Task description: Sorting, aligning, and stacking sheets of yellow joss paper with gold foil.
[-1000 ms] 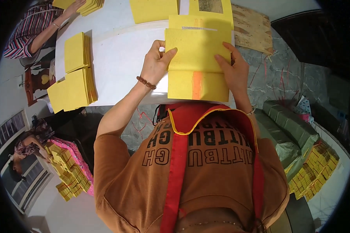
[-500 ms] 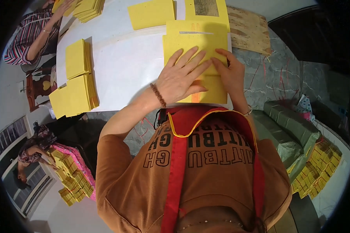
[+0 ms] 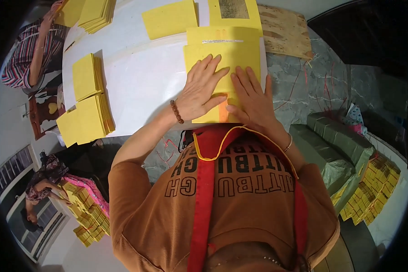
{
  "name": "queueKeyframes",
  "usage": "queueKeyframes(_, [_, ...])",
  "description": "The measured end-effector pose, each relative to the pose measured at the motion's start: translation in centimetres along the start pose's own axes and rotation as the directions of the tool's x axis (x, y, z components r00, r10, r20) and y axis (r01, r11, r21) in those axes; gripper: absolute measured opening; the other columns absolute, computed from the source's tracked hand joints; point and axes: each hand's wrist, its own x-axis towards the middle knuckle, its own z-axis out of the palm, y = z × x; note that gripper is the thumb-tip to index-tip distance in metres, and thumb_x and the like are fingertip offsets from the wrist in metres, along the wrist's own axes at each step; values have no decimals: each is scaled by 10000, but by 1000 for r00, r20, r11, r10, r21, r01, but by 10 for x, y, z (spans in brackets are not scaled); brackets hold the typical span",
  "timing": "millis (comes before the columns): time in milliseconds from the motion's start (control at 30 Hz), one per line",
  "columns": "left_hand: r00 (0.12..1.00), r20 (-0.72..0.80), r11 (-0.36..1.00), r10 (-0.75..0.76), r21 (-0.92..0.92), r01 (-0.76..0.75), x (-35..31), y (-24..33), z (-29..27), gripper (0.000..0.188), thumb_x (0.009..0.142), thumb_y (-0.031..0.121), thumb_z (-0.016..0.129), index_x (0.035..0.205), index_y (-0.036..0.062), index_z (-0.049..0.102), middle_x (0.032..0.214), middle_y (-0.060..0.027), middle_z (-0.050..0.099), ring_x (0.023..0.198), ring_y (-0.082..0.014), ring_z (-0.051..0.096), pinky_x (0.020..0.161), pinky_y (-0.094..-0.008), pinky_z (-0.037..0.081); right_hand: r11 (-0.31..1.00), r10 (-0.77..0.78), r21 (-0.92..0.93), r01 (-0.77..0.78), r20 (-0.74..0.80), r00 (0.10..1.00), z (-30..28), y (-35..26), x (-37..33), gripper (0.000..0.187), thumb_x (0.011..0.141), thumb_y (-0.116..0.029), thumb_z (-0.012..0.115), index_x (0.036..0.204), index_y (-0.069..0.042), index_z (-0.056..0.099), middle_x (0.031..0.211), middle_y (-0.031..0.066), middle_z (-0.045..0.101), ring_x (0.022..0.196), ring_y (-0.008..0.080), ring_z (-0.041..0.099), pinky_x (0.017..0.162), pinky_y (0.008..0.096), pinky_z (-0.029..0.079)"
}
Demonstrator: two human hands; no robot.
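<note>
My left hand (image 3: 199,90) lies flat with fingers spread on the left part of a yellow paper sheet (image 3: 222,56) near the table's front edge. Beside it, my right hand (image 3: 254,102) is stretched out over the sheet's right part, palm down. Both hands press on the paper and neither grips anything. An orange strip (image 3: 223,109) shows between my thumbs, and a thin silvery strip (image 3: 222,41) crosses the sheet farther up. How many layers lie under my hands is hidden.
Stacks of yellow paper (image 3: 88,77) stand at the white table's (image 3: 136,86) left edge. Farther back lie another yellow stack (image 3: 170,20) and a sheet with a dark silvery square (image 3: 234,8). A co-worker's arm (image 3: 38,54) reaches in at far left. Plywood (image 3: 285,34) adjoins the table's right side.
My right hand has left the sheet's right edge and flattened onto the paper, moving nearer and slightly left. My left hand has shifted a little left. The whole view has tilted slightly.
</note>
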Motion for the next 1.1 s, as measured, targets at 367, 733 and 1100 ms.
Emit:
queueKeyframes(367, [971, 94, 789, 220, 569, -234, 25, 11, 1, 278, 696, 184, 561, 904, 4, 597, 1029, -148, 543, 890, -229, 483, 740, -324, 410, 998, 57, -23, -57, 38, 998, -17, 19, 60, 525, 889, -418, 388, 1317, -114, 385, 1418, 56, 293, 1320, 195, 241, 1037, 552, 108])
queueKeyframes(733, [901, -371, 943, 225, 317, -105, 40, -21, -93, 456, 659, -29, 552, 1113, 17, 545, 1031, -138, 612, 901, -288, 584, 775, -367, 459, 525, 216, 849, 60, -201, 955, -33, 49, 60, 498, 957, -311, 260, 1347, -5, 309, 1405, 118, 310, 1300, 226, 282, 1058, 348, 201])
queueKeyframes(1100, [948, -302, 756, 99, 642, 125, 56, -215, -23, 539, 693, 68, 610, 1212, 148, 491, 1208, -47, 498, 1098, -239, 455, 909, -397, 360, 731, 222, 682, -41, -180, 958, 9, 36, 51, 273, 841, -99, 525, 1099, -26, 576, 1173, 113, 556, 1252, 349, 345, 1023, 405, 273])
